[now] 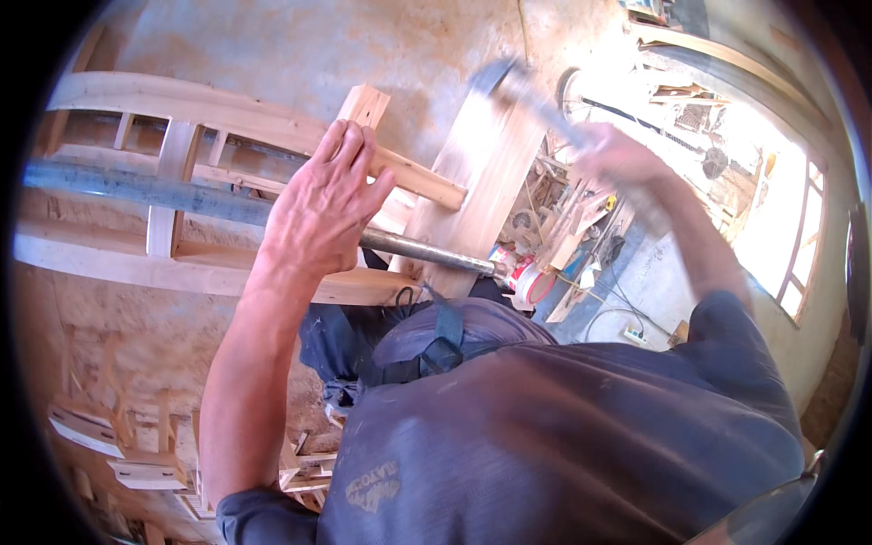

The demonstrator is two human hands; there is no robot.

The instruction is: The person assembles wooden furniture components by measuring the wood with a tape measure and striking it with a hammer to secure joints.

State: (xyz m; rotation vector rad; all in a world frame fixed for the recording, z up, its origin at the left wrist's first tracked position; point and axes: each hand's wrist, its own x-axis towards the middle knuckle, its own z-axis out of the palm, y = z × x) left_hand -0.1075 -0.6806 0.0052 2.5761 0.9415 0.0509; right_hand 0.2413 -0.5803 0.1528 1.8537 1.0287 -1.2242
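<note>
My left hand [325, 204] lies over a short wooden block [365, 107] on the wooden frame, its fingers bent against the block and the thumb apart. Beyond the thumb, a narrow wooden rail [422, 178] runs to a wide pale board [481, 150]. Under the left wrist passes a long metal pipe [427, 249], its far left stretch bluish. My right hand [622, 159], smeared by motion, grips a hammer [545, 109] raised to the right. The dark hammer head shows blurred over the board's upper end. How the block meets the frame is hidden by my fingers.
The ladder-like wooden frame [209, 269] stretches left along a stained wall. A red and white bucket [534, 283], wood offcuts [572, 236] and a power strip with cords [636, 335] lie right of the board. Small wooden pieces [150, 472] stand at lower left.
</note>
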